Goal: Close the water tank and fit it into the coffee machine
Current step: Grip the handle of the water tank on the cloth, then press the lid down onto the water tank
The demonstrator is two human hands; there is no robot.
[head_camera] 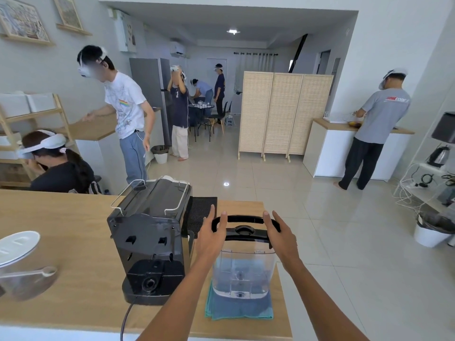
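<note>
water tank (243,274) sits on the blue cloth (240,307), just right of the coffee machine (152,239). left hand (211,238) and right hand (280,236) flank the black lid (246,233), fingers open on the handle (245,219). risks: lid seats crooked, tank holds water and could slosh, cloth could slide.

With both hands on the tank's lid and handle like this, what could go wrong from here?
1. The water tank holds water and stands on a folded cloth near the counter's right edge; pressing the black lid unevenly with the left hand and right hand might tip it.
2. Lifting it over the coffee machine could splash water onto the power cord.
</note>
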